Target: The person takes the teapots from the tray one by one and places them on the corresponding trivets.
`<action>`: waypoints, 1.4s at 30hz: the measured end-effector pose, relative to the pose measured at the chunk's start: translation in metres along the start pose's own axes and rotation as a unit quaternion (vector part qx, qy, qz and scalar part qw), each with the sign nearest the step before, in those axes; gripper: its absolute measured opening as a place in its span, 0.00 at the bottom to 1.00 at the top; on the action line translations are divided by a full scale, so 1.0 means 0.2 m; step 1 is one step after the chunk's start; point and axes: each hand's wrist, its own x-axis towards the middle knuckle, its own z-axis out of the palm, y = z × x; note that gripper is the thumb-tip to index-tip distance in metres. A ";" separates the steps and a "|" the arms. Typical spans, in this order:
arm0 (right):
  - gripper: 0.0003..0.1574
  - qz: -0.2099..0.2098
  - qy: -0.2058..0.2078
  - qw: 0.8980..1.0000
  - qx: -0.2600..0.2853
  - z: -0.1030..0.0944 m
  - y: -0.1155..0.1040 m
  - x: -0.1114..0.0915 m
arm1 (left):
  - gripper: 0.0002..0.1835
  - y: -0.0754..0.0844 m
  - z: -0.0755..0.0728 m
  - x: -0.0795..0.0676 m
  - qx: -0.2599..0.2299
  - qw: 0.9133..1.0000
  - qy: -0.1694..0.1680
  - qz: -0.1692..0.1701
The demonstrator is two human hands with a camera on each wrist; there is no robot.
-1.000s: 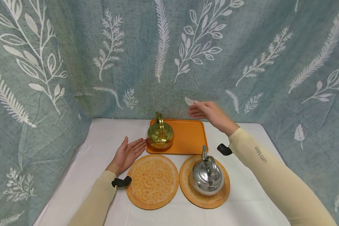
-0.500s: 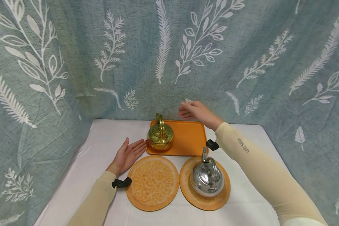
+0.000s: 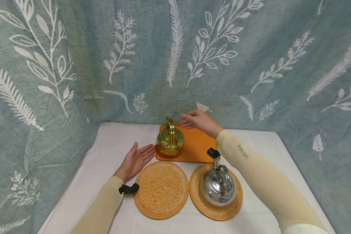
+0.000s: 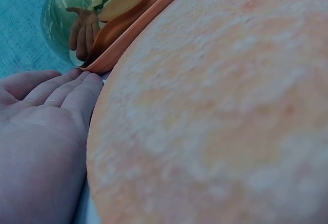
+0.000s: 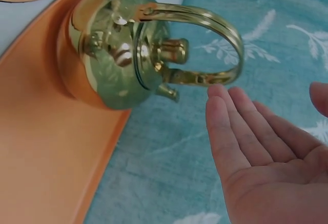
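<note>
A gold kettle (image 3: 169,143) with an arched handle stands on the left part of an orange tray (image 3: 200,148). My right hand (image 3: 200,122) is over the tray's back, just right of that handle. In the right wrist view its fingers (image 5: 251,131) are extended and apart from one another's tips, close to the kettle's handle (image 5: 230,34), holding nothing. My left hand (image 3: 136,160) lies palm up on the white cloth, fingers straight, with its fingertips at the tray's left edge beside the gold kettle. The kettle's shiny side mirrors this hand in the left wrist view.
Two round woven-look mats lie in front of the tray: the left mat (image 3: 161,191) bears nothing, and on the right mat (image 3: 197,203) stands a silver kettle (image 3: 217,188), near my right forearm. A leaf-patterned curtain (image 3: 152,65) hangs behind the white-covered table (image 3: 123,133).
My right hand has moved left and slightly down, from above the tray's right end toward the gold kettle's handle. My left hand stays in place; the view has shifted slightly.
</note>
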 end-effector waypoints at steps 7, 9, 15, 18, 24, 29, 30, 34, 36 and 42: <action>0.29 0.013 -0.013 1.000 -0.017 0.05 0.05 0.04 | 0.50 0.00 0.01 -0.01 -0.001 1.000 -0.006 -0.002; 0.28 0.014 -0.016 1.000 -0.022 0.07 0.06 0.05 | 0.50 0.00 0.01 -0.01 0.005 1.000 -0.007 0.000; 0.26 0.015 -0.018 1.000 -0.019 0.12 0.09 0.07 | 0.50 0.00 0.00 -0.01 0.010 1.000 -0.014 0.006; 0.24 0.014 -0.012 1.000 -0.020 0.14 0.10 0.07 | 0.50 0.00 -0.01 -0.01 0.012 1.000 -0.016 0.003; 0.25 0.017 0.002 1.000 -0.023 0.16 0.10 0.09 | 0.50 0.00 -0.01 -0.01 0.009 1.000 -0.011 0.002; 0.25 0.024 0.009 1.000 -0.013 0.17 0.10 0.11 | 0.50 0.00 -0.01 -0.01 0.014 1.000 -0.011 0.004; 0.25 0.024 0.011 1.000 -0.011 0.17 0.11 0.11 | 0.50 0.00 -0.01 -0.01 0.016 1.000 -0.011 0.005; 0.25 0.024 0.016 1.000 -0.008 0.17 0.12 0.12 | 0.50 0.01 -0.01 -0.01 0.020 1.000 -0.010 0.005; 0.25 0.024 0.019 1.000 -0.004 0.18 0.11 0.11 | 0.50 0.01 -0.01 -0.01 0.018 1.000 -0.010 0.005; 0.25 0.035 0.030 0.998 0.030 0.20 0.11 0.11 | 0.51 0.00 -0.01 -0.01 0.008 1.000 -0.008 0.001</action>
